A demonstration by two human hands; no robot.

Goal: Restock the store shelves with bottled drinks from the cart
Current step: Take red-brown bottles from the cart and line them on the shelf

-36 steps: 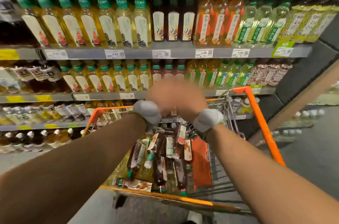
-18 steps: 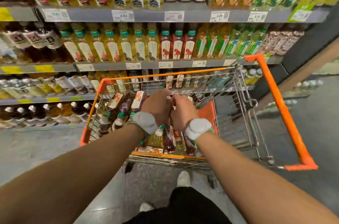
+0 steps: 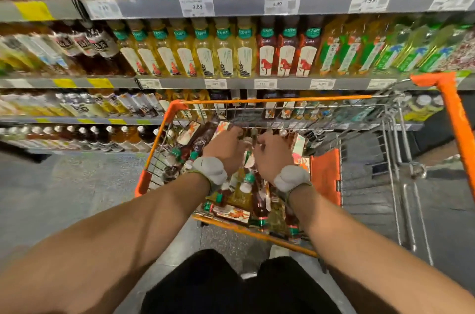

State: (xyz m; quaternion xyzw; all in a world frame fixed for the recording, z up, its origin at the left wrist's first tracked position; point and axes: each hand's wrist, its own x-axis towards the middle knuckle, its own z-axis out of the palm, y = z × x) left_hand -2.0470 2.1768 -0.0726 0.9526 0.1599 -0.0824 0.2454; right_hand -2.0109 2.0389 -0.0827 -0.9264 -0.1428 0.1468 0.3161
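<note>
Side by side, the left hand (image 3: 226, 150) and right hand (image 3: 273, 158) are curling over the bottled drinks (image 3: 241, 193), though whether either is gripping one is hidden. Bottles are lying jumbled toward six o'clock inside the cart (image 3: 277, 100), with shelves (image 3: 180, 83) standing at twelve o'clock. Being full and smooth-labelled, they are probably handling heavy and slippery, so wrapping the waist is looking safest.
</note>
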